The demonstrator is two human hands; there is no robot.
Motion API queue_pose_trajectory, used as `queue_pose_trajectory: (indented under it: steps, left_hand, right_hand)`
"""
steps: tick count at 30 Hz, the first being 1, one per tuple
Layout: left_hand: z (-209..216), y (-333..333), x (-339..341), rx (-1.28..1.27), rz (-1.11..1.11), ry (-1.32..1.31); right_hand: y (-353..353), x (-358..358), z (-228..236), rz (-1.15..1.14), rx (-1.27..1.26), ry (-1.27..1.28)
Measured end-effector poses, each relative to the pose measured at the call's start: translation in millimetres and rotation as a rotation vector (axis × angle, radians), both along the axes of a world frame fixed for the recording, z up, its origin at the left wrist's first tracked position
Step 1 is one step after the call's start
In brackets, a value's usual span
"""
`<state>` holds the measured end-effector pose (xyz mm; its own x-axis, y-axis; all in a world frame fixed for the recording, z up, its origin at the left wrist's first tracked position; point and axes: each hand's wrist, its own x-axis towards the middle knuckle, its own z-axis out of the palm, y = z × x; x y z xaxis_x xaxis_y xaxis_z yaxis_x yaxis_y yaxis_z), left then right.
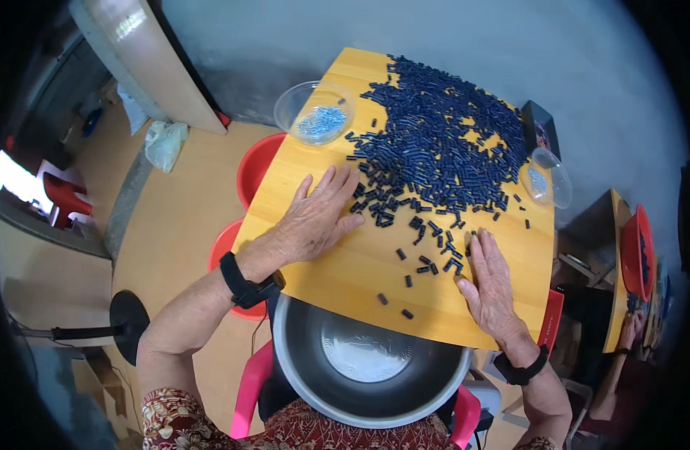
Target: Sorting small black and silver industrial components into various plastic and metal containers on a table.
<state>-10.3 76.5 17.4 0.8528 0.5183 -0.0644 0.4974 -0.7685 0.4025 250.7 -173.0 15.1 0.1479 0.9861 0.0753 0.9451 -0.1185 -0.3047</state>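
Note:
A big pile of small black cylindrical pieces spreads over the yellow wooden table, with loose ones scattered toward its near edge. My left hand rests flat at the pile's left edge, fingers extended and thumb beside the nearest pieces. On the right, my right hand lies palm down with straight fingers, its fingertips next to several stray pieces. Neither hand grips anything. Below the table's near edge, a wide metal basin sits at my lap; no pieces show inside it.
At the far left of the table stands a clear bowl of small silvery parts. Another clear container and a black tray sit at the right edge. Red tubs stand left below the table. A person's hand works at far right.

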Motion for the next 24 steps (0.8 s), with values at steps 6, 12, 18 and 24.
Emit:
queue_pose_trajectory:
  steps: [6,12,18,24]
  left_hand:
    - [2.8,-23.5,6.8,0.082,-0.136,0.097]
    - [2.9,-20.8,6.1,-0.051,-0.050,-0.013]
    - [2.1,-18.9,6.5,-0.119,0.007,-0.088]
    - [-0.3,-15.2,3.4,-0.153,0.044,-0.170]
  right_hand:
    - [0.2,5.8,-0.5,0.015,0.035,0.004]
    - [18.0,2.0,15.5,0.049,0.217,0.036]
    - [54.5,-4.5,11.8,0.083,0.316,0.138]
    - [58.3,1.0,9.9,0.173,0.244,0.038]
